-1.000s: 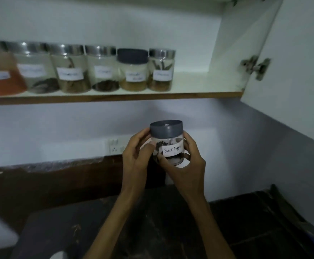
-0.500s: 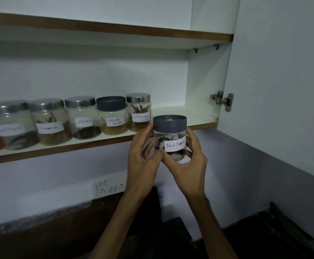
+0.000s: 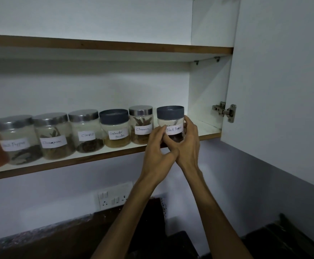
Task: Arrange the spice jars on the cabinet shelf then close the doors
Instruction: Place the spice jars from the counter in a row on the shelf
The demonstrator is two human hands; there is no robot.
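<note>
A clear jar with a dark grey lid, labelled Black Pepper (image 3: 171, 124), stands at the right end of the jar row on the lower cabinet shelf (image 3: 206, 130). My left hand (image 3: 159, 146) and my right hand (image 3: 188, 141) both wrap around its lower half. To its left stand the Cinnamon jar (image 3: 141, 126), the Coriander Powder jar (image 3: 115, 128), the Cloves jar (image 3: 86, 130) and several more steel-lidded jars. The right cabinet door (image 3: 283, 90) stands wide open.
A bare upper shelf (image 3: 115, 44) runs above the jars. The door hinge (image 3: 225, 111) sits right of the held jar. A wall socket plate (image 3: 115, 197) is below the shelf, above a dark countertop (image 3: 171, 243).
Both hands raised the Black Pepper jar from chest height up and onto the shelf, beside the Cinnamon jar. The camera tilted upward, showing the upper shelf.
</note>
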